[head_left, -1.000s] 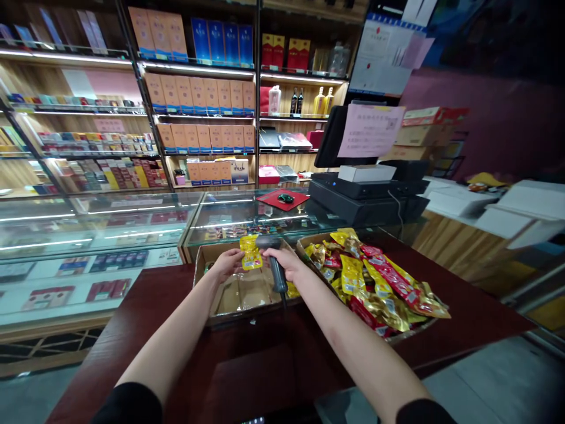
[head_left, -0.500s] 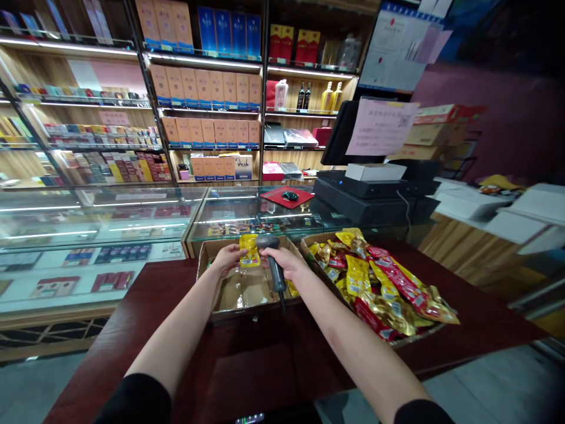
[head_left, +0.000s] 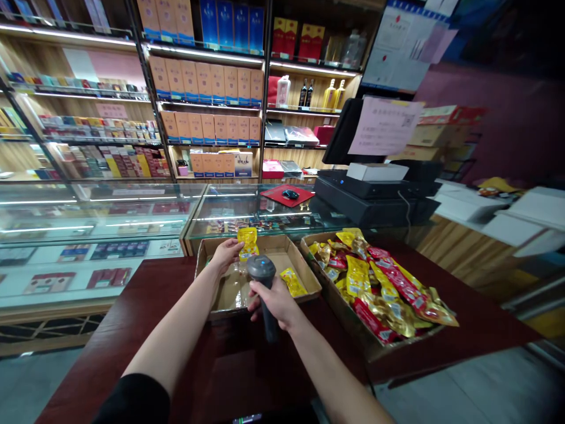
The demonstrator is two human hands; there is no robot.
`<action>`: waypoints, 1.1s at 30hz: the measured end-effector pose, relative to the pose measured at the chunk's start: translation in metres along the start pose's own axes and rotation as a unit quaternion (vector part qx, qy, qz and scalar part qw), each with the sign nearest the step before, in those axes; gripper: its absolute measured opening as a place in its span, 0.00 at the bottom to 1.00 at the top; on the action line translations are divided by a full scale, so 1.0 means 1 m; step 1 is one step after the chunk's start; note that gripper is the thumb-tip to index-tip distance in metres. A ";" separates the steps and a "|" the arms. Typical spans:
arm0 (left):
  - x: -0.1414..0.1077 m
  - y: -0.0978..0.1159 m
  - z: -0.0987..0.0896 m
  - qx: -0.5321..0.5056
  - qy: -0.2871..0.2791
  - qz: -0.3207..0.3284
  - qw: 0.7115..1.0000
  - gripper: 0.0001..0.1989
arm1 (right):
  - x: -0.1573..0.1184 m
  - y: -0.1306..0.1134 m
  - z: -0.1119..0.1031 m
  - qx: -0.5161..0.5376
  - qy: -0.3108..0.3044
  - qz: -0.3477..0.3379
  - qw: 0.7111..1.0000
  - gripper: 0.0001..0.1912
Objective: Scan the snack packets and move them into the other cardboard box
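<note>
My left hand pinches the edge of a yellow packet, held upright over the left cardboard box. In my right hand is a dark grey handheld scanner, its head pointing forward toward the packet and its handle wrapped by my fingers. Another yellow packet lies inside that box at its right side. To the right, a second cardboard box is heaped with yellow, red and gold packets.
Behind the boxes stands a glass display counter with a red mat and a mouse. A monitor and dark register equipment are at the back right. The dark red table supports both boxes.
The scanner in my right hand has moved down and nearer to me, away from the yellow packet. The packet in my left hand has risen slightly. The yellow packet inside the box is now more visible.
</note>
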State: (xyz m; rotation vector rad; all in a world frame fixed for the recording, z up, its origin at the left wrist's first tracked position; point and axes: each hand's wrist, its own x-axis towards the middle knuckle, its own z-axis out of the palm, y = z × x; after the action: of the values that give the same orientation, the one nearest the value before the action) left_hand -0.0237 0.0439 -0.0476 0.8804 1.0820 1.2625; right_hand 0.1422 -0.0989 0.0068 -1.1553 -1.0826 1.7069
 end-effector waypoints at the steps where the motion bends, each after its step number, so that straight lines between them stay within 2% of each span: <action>1: 0.000 0.000 0.000 0.003 0.000 -0.001 1.000 0.21 | -0.002 0.004 0.002 -0.007 0.004 0.000 1.000 0.13; 6: -0.004 0.003 0.003 0.001 -0.002 -0.011 1.000 0.21 | -0.008 0.007 0.009 -0.024 0.019 -0.009 0.999 0.13; 13: -0.003 0.002 0.004 0.013 -0.005 -0.006 1.000 0.20 | -0.009 0.005 0.014 -0.044 0.009 -0.029 0.999 0.13; 21: -0.007 0.005 0.006 0.020 0.015 -0.011 1.000 0.20 | -0.011 0.009 0.013 -0.055 0.024 -0.042 0.997 0.13; 33: 0.000 0.000 0.002 0.012 0.008 0.008 1.000 0.15 | -0.009 0.011 0.012 -0.046 0.029 -0.045 0.997 0.14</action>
State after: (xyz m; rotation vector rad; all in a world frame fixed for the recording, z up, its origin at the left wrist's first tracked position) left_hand -0.0219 0.0435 -0.0471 0.9004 1.1053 1.2745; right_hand 0.1316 -0.1129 0.0011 -1.1876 -1.1705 1.5591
